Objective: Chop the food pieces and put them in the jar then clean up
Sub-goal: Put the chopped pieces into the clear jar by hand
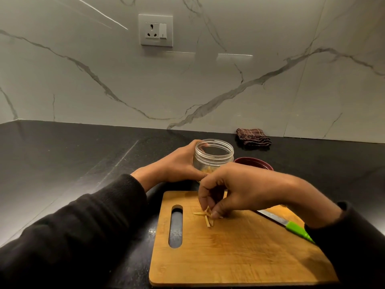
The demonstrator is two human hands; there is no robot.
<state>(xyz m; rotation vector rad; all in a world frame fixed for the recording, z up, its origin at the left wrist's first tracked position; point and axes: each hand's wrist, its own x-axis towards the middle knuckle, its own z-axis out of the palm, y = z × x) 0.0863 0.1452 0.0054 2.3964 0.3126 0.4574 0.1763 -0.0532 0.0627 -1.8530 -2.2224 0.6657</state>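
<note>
We see thin pale yellow food strips (208, 217), about five, lying crossed on one wooden chopping board (229, 251) on the black bench (83, 155). Our right hand (235, 188) pinches some strips between its fingertips. Our left hand (179, 165) wraps one clear lidless plastic jar (212, 157) just behind the board. One green-handled knife (291, 226) lies on the board.

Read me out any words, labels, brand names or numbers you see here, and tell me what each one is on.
None can be read.
The switch on the wall socket bears a small dark mark, too small to read.
The jar, knife, cutting board and cloth show no lettering.
</note>
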